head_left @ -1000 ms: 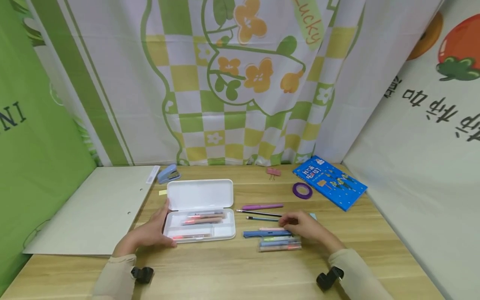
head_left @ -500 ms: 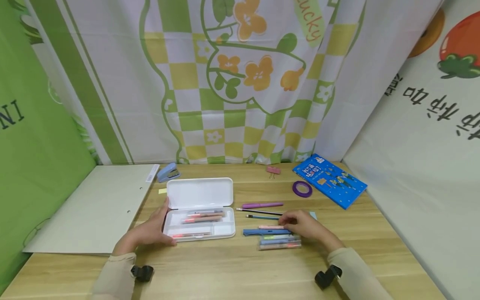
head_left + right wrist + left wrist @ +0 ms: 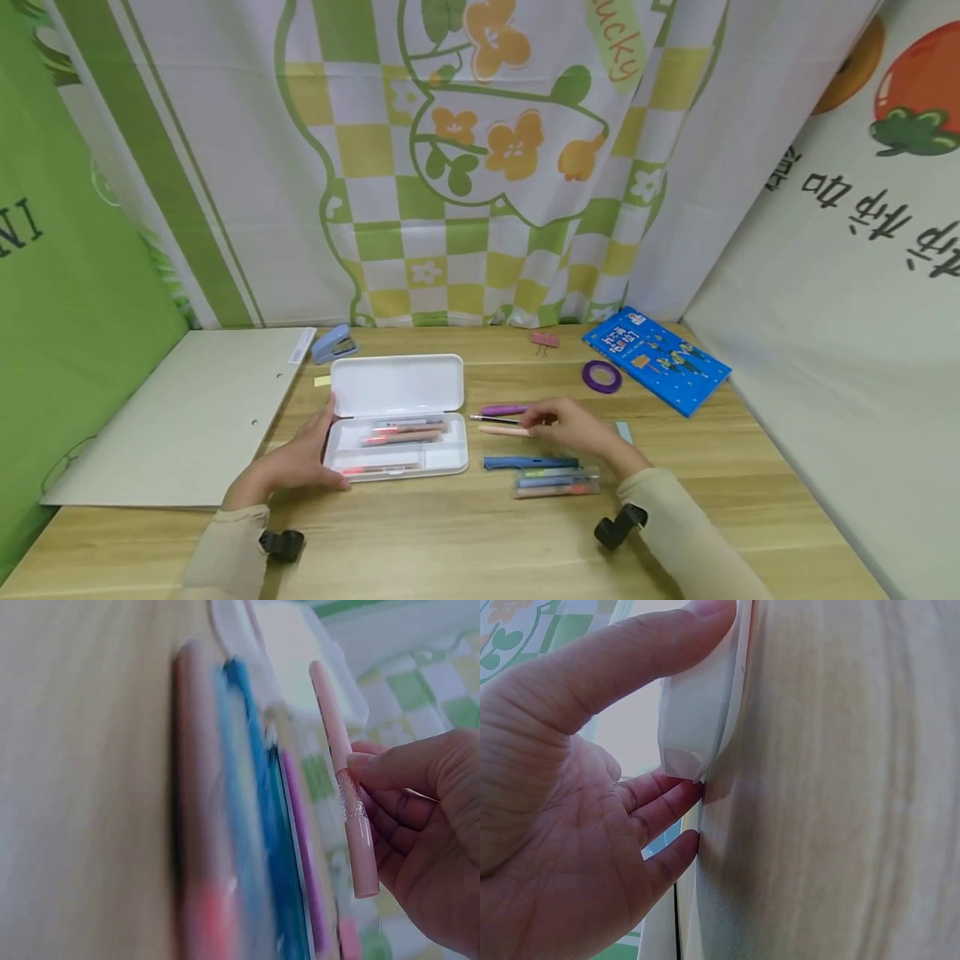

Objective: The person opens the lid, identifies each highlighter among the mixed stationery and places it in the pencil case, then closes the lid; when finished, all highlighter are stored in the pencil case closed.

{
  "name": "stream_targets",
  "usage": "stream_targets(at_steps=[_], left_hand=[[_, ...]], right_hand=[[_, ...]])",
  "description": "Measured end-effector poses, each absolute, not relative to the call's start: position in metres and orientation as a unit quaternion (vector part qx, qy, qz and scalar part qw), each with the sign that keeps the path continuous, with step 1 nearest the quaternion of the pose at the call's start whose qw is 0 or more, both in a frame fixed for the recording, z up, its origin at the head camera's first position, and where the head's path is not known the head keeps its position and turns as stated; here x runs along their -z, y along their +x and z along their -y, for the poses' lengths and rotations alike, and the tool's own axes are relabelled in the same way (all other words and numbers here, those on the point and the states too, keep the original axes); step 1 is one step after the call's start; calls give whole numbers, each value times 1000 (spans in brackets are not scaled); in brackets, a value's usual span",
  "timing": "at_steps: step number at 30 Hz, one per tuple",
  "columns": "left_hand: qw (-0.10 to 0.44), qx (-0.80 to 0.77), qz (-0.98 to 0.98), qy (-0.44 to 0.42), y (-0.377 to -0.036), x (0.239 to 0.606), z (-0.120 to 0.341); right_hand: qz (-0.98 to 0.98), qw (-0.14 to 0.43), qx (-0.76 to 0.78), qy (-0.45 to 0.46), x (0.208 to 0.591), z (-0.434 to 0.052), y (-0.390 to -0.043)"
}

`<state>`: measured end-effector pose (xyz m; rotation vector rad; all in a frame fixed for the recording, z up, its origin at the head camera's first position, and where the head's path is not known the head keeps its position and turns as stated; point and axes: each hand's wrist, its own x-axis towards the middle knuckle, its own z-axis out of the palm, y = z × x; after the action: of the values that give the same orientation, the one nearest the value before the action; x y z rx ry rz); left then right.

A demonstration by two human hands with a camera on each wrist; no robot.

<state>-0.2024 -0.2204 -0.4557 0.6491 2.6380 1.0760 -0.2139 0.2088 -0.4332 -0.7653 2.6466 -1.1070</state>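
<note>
Pink pen: now lifted off the desk, pinched by right hand, nearer the pencil case that left hand steadies, fingers spread.

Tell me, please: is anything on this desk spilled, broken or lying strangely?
Nothing stands out. The white pencil case lies open, steadied by the left hand; the right hand holds a pink pen; other pens lie in tidy rows.

Open pencil case mid-table, stapler behind it toward the back edge, board at the left edge, pens right of the case, tape ring and book toward the back right corner.
</note>
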Motion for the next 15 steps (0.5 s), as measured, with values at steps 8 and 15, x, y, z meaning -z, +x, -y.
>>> stream_targets(at_steps=[8,15], left_hand=[[112,-371,-896,217,-202,457,222],[114,-368,-897,216,-202,457,221]], right_hand=[[-863,60,380,-327,426,-138,-235],[-853,68,383,-347,436,-87,-250]])
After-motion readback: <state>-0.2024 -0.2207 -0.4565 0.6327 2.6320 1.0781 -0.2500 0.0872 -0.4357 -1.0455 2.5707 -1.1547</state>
